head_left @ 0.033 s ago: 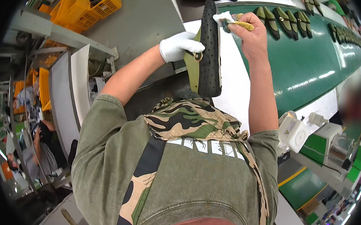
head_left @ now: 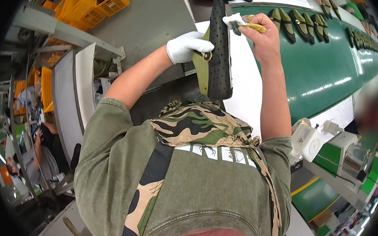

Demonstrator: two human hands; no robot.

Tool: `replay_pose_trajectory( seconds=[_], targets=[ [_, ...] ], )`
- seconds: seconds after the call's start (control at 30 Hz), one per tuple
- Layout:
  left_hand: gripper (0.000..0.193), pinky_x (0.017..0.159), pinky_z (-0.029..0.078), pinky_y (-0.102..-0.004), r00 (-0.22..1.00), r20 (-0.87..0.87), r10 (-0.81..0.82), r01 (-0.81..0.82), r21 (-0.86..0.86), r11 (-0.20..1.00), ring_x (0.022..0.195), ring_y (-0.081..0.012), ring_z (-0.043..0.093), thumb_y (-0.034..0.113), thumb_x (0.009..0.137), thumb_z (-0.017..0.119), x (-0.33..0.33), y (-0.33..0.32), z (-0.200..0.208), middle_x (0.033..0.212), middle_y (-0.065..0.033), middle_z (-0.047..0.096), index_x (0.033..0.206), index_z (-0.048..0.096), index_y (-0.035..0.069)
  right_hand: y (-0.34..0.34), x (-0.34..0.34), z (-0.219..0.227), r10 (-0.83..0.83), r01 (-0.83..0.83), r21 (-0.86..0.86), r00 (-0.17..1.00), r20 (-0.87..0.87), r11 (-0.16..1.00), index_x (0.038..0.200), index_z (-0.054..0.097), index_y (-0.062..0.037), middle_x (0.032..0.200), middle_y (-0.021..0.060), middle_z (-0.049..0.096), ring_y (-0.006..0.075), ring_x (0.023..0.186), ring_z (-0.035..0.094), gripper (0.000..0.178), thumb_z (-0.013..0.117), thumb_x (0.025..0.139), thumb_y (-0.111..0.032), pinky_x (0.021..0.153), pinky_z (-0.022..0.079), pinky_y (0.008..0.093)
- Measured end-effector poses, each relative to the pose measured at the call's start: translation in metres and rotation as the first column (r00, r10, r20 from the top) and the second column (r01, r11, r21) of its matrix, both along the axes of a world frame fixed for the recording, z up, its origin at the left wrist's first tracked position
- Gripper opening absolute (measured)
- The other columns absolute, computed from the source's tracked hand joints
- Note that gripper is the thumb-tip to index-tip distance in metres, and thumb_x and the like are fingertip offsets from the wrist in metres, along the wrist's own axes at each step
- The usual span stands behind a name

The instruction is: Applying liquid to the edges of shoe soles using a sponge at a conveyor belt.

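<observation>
My left hand (head_left: 187, 47), in a white glove, grips a flat shoe (head_left: 221, 54) from its left side. The shoe stands on edge, toe away from me, its black dotted sole turned to the right and its olive-green upper to the left. A gold ring shows on the upper beside my gloved fingers. My bare right hand (head_left: 265, 35) pinches a crumpled white cloth (head_left: 234, 19) with dark and yellowish parts, its fingers closed. The cloth is at the sole's right edge near the toe; whether it touches cannot be made out.
A green table (head_left: 319, 74) with white edge strips lies to the right, bearing several pairs of green shoes (head_left: 298, 25). White and green machines (head_left: 338, 148) stand at the right. Yellow crates (head_left: 104, 9) are at the far left, near a grey metal frame (head_left: 68, 30).
The view has shifted very slightly, moving the background a little to the right. Both hands, the shoe and the cloth keep nearly the same places.
</observation>
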State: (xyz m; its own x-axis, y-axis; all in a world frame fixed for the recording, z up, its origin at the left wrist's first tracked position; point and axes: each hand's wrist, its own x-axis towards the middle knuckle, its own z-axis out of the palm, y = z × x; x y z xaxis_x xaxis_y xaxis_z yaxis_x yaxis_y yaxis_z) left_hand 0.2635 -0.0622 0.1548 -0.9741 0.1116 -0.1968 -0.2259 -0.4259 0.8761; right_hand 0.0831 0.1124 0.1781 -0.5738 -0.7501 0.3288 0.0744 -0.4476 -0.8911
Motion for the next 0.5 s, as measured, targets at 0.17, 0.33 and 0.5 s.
replay_pose_trajectory(
  seconds=[0.17, 0.33, 0.5],
  targets=[
    [0.035, 0.084, 0.051, -0.0332, 0.975, -0.001, 0.222, -0.22, 0.152, 0.964, 0.089, -0.0181, 0.065, 0.023, 0.087, 0.069, 0.044, -0.046, -0.01, 0.098, -0.009, 0.069, 0.109, 0.064, -0.005, -0.033, 0.03, -0.005, 0.268, -0.262, 0.114, 0.963, -0.04, 0.958, 0.085, 0.055, -0.0061, 0.101, 0.0091, 0.062, 0.0146, 0.097, 0.057, 0.025, 0.074, 0.077, 0.007, 0.084, 0.048, 0.0273],
    [0.031, 0.087, 0.051, -0.0373, 0.906, 0.012, 0.424, -0.409, 0.289, 0.866, 0.092, -0.02, 0.065, 0.024, 0.089, 0.069, 0.09, -0.082, -0.018, 0.1, -0.0086, 0.069, 0.107, 0.066, 0.0, -0.066, 0.056, -0.012, 0.408, -0.384, 0.183, 0.905, -0.117, 0.905, 0.081, 0.052, -0.0076, 0.101, 0.0097, 0.062, 0.0132, 0.093, 0.057, 0.031, 0.08, 0.074, 0.0, 0.076, 0.047, 0.0245],
    [0.03, 0.095, 0.049, -0.0401, 0.816, 0.027, 0.577, -0.547, 0.359, 0.756, 0.1, -0.0223, 0.065, 0.023, 0.092, 0.065, 0.129, -0.109, -0.028, 0.107, -0.0105, 0.069, 0.11, 0.066, -0.001, -0.088, 0.072, -0.014, 0.494, -0.448, 0.26, 0.856, -0.15, 0.855, 0.08, 0.051, -0.0084, 0.1, 0.011, 0.062, 0.0118, 0.091, 0.055, 0.031, 0.081, 0.074, -0.002, 0.074, 0.045, 0.0246]
  ],
)
